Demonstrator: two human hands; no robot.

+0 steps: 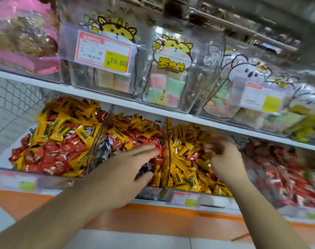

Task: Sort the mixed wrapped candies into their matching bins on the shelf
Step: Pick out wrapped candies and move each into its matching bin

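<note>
white shelf (198, 121), clear candy bins (168, 141) on it

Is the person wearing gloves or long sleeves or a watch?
No. The left hand and right hand are both bare, with no gloves, rings or watch showing. Both forearms are bare too; no sleeve shows anywhere in the picture. The right hand's fingers are blurred.

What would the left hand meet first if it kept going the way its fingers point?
Most likely the red wrapped candies heaped in the middle bin, just ahead of the left hand fingertips; the clear divider stands right behind them. Depth is uncertain.
</note>
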